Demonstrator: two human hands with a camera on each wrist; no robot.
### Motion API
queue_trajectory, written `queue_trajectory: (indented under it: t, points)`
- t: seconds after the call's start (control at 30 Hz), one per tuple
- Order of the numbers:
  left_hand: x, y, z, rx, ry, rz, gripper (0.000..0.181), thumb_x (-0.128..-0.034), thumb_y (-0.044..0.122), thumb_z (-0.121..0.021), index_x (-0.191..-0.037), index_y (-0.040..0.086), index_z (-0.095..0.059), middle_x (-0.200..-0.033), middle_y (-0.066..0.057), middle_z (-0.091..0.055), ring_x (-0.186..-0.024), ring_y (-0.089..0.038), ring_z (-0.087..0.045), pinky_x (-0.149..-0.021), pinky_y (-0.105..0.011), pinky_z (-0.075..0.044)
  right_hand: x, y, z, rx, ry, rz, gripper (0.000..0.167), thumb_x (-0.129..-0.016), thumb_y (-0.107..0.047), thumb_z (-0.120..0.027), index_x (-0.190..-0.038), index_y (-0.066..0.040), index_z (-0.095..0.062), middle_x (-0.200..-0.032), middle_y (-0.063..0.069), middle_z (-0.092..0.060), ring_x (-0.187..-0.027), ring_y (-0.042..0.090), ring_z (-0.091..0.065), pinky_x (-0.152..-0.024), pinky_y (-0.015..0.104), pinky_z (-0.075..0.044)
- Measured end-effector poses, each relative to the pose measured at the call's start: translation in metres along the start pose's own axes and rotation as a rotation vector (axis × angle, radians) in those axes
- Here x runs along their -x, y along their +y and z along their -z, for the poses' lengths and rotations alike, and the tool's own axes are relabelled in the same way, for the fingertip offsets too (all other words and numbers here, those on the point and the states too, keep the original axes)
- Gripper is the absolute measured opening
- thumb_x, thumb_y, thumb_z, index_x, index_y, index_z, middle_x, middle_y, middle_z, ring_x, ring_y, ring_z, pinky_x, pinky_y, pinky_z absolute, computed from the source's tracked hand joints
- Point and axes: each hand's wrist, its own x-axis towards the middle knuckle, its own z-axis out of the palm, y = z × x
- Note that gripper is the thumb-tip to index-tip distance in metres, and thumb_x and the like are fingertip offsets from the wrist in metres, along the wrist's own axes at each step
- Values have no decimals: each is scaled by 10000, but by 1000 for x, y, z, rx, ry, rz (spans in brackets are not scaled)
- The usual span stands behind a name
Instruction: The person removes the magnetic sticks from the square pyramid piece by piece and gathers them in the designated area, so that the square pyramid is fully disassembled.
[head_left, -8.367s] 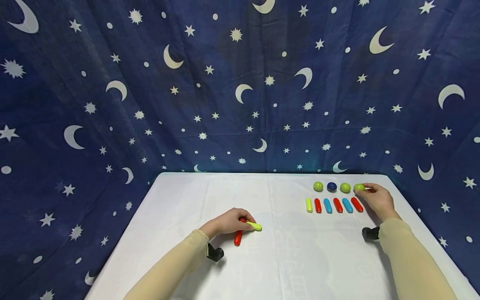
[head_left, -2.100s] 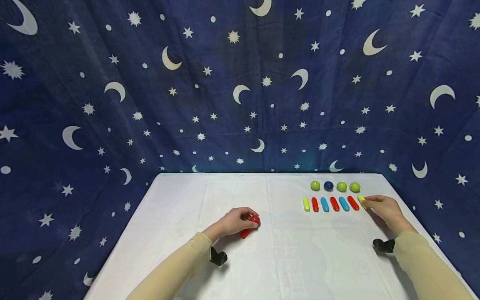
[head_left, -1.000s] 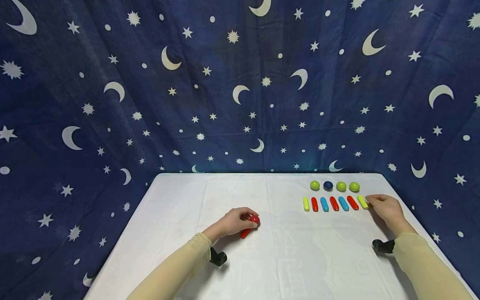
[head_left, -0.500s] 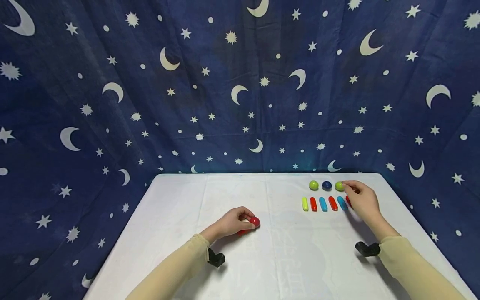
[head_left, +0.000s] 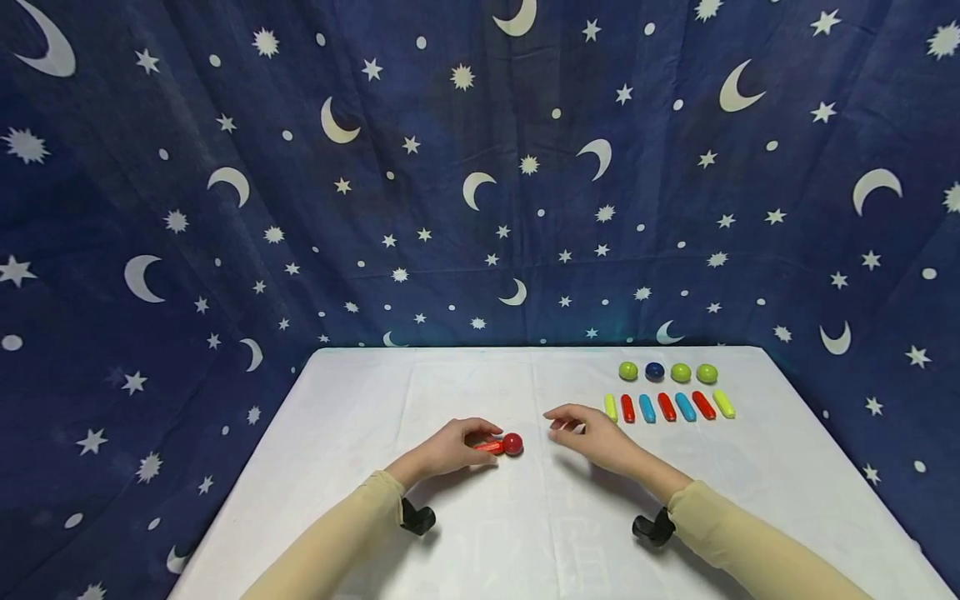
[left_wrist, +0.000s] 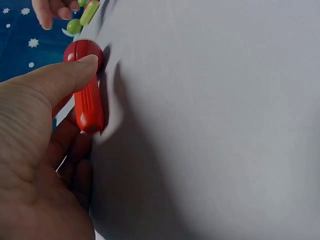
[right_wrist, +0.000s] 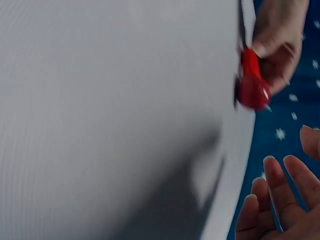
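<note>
A shiny red ball (head_left: 513, 444) touches the end of a red rounded stick (head_left: 491, 448) on the white table, left of centre. My left hand (head_left: 450, 448) is around the stick, thumb and fingers spread apart on either side; its thumb overlaps stick and ball in the left wrist view. A bit of blue shows behind the stick, its kind unclear. My right hand (head_left: 596, 435) hovers to the right of the ball, fingers loosely bent, with nothing held in the right wrist view.
At the back right lies a row of balls, green with one dark blue ball (head_left: 655, 372). Before it runs a row of yellow, red and light blue sticks, ending in a yellow stick (head_left: 723, 404). A starry dark blue cloth (head_left: 420, 208) hangs behind the table (head_left: 637, 517).
My right hand placed a yellow stick at the row's right end, let go, and swung left toward the red ball. My left thumb and fingers have spread from the ball they gripped.
</note>
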Motion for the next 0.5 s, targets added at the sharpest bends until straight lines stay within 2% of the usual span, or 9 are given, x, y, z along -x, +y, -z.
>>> queue_trajectory:
  t: [0.17, 0.33, 0.5]
  points:
    - [3, -5, 4, 8, -2, -1, 394, -882, 195, -826, -1246, 127, -692, -1043, 51, -669, -971, -139, -583, -878, -284, -453, -6, -3, -20, -46, -89, -14, 436, -952, -278, -744, -1338, -98, -651, -1144, -16, -682, -1013, 174, -607, -894, 400, -493]
    - [4, -6, 4, 30, -8, 3, 361, -879, 169, -826, -1214, 130, -696, -1023, 28, -678, -941, -126, -585, -846, -257, -448, -15, -4, -30, -77, -116, -26, 466, -918, -215, -780, -1346, -90, -641, -1179, 12, -688, -1009, 177, -604, -893, 370, -493]
    - [5, -6, 5, 47, -15, -6, 337, -877, 138, -822, -1190, 126, -697, -1002, -3, -685, -894, -133, -586, -798, -247, -454, -20, -7, -37, -60, -126, -22, 486, -898, -181, -791, -1348, -82, -639, -1187, 16, -695, -1005, 186, -591, -891, 372, -485]
